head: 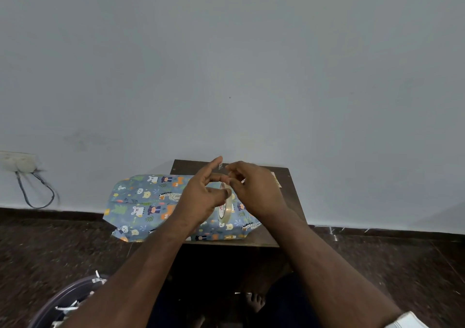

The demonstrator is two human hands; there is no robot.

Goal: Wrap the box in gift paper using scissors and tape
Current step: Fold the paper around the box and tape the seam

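Head view: both hands up over a small dark wooden table (284, 174) pushed against a pale grey wall (226, 63). Left hand (203, 196) grips the roll of clear tape (225, 206), thumb curled onto the roll's edge, index finger pointing up and away. Roll stands on edge, held above the wrapped box (151, 204), not resting on it as far as I can tell. Right hand (254, 189) is just right of the roll, fingertips curled in and pinched together near the top of the roll; looks like it is pinching the free tape end, but the clear strip itself is too faint to confirm. Fingertips of the two hands nearly meet above the roll. Box is covered in blue-grey gift paper with cartoon animal print, lies flat on the table with its long side across the view, left end overhanging the table edge; paper at that end is folded in with angled flaps. Right end is partly hidden behind the hands. Scissors not visible from here. Lower left: rim of a round bin (63, 300) with white paper scraps in it, on a dark speckled floor (377, 264). Wall socket with a looping cable (37, 191) on the far left. A bare foot (255, 302) shows under the table.
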